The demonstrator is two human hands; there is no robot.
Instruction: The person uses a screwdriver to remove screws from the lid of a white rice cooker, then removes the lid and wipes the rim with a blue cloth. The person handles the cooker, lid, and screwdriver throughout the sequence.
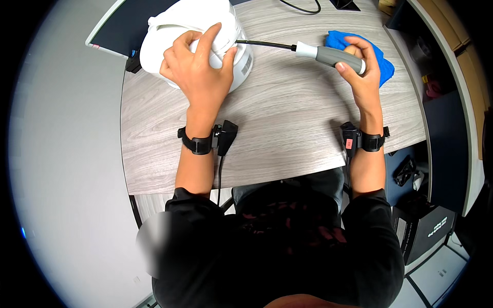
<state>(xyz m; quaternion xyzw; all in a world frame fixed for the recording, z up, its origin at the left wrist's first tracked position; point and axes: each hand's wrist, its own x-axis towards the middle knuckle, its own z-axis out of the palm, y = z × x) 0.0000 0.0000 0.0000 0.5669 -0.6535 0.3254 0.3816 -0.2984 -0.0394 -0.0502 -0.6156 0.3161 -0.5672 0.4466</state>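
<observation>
We list one screwdriver (306, 50), grey-handled, black-shafted, pointing left, its tip end against one rounded white appliance (197, 13) on the desk (287, 113).

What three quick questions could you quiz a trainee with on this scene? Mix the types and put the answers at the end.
1. Which grip holds the two-tone grey-handled screwdriver, left or right?

2. True or false: the crumpled blue cloth lies to the right of the white rounded appliance.

3. Which way does the screwdriver's slim black shaft point from its handle?
A. Toward the cloth
B. Toward the appliance
C. Toward the picture's lower edge

Key
1. The right grip; the left grip rests on the appliance.
2. True.
3. B.
</observation>
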